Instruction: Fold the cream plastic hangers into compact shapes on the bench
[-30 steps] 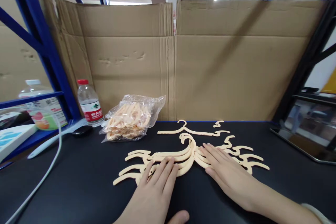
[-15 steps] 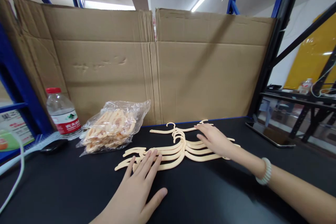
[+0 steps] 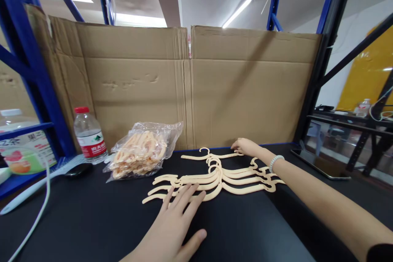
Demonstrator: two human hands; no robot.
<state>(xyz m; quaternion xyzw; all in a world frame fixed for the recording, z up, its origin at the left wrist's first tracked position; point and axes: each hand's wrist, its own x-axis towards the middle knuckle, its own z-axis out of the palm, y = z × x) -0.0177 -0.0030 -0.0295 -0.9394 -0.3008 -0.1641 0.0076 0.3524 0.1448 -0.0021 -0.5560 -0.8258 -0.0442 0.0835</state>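
Note:
Several cream plastic clothes hangers (image 3: pixel 242 190) lie overlapped in a row on the black tabletop, their curved hooks bunched in the middle. My left hand (image 3: pixel 172 225) is spread flat, fingertips over the left arms of the nearest hangers. Behind the row, a separate hanger (image 3: pixel 196 157) lies with its hook toward the cardboard. At its right end my right hand (image 3: pixel 247 146) has its fingers bent down and closed round the tip, which they partly hide. A pale beaded bracelet (image 3: pixel 275 161) circles my right wrist.
A clear plastic bag of cream hangers (image 3: pixel 139 151) sits back left, beside a red-capped water bottle (image 3: pixel 89 137). A black object (image 3: pixel 79 170), a white cable (image 3: pixel 39 213) and a pale blue handle (image 3: pixel 27 194) lie farther left. Cardboard (image 3: pixel 245 90) walls the back; a dark tablet (image 3: pixel 321 164) lies right.
My right hand has moved back from above the row to the far hanger's right end and closed there. My left hand stays spread on the near hangers. The view has tilted up and shifted left.

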